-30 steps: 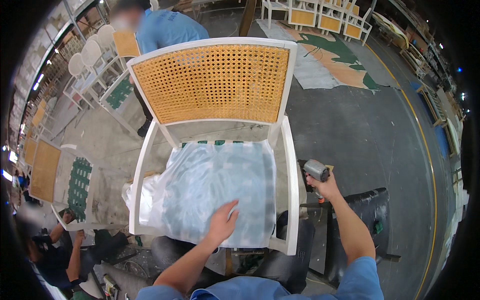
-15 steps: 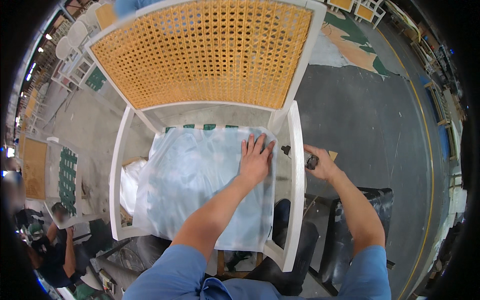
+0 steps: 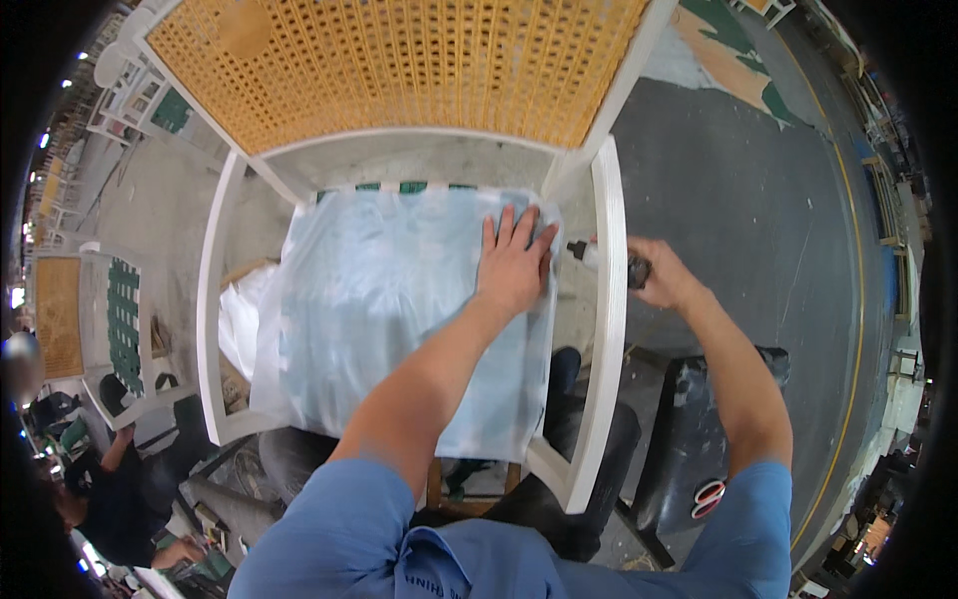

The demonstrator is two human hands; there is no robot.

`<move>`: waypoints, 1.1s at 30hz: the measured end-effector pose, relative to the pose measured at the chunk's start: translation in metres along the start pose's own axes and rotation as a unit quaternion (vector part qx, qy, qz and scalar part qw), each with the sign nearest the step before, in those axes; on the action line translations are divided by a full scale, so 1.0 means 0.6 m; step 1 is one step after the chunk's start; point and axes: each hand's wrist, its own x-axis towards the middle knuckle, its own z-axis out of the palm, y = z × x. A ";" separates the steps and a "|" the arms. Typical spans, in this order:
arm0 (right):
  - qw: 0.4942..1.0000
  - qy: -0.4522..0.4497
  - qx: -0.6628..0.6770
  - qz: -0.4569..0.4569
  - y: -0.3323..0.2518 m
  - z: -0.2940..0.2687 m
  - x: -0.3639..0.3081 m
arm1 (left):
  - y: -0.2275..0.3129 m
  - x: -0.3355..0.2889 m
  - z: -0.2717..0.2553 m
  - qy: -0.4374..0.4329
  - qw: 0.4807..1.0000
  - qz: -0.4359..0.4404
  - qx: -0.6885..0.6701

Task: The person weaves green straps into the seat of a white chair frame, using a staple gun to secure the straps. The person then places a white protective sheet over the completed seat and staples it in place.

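Observation:
A white chair frame (image 3: pixel 611 299) with a woven cane back (image 3: pixel 399 70) stands before me. A translucent pale-blue sheet (image 3: pixel 379 299) covers its seat, and green webbing (image 3: pixel 412 187) shows at the sheet's far edge. My left hand (image 3: pixel 514 265) lies flat on the sheet near the seat's right side, fingers spread. Outside the chair's right arm, my right hand (image 3: pixel 664 275) grips what looks like a staple gun (image 3: pixel 637 270). Its dark nose reaches under the arm rail toward the seat's right edge, apart from the sheet. The rail hides part of the tool.
Red-handled scissors (image 3: pixel 709 498) lie on a black padded stool (image 3: pixel 669 439) at my right. White crumpled material (image 3: pixel 244 321) shows by the chair's left side. Another chair with green webbing (image 3: pixel 124 314) stands at the left, near a person in dark clothes (image 3: pixel 125 494).
The view has shifted, so the chair sits higher in the picture and the scissors now show. My left hand stays flat on the sheet. My right hand keeps its hold on the tool.

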 end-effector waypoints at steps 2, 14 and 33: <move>0.998 -0.022 0.051 0.038 -0.015 -0.001 0.010 | 0.000 -0.009 -0.001 -0.014 1.000 -0.002 0.007; 0.991 -0.065 0.062 0.100 -0.037 -0.011 0.070 | -0.003 -0.007 0.006 -0.002 0.999 -0.025 -0.022; 0.991 -0.076 0.028 0.106 -0.009 -0.017 0.117 | -0.001 -0.008 0.004 -0.001 0.998 -0.055 -0.033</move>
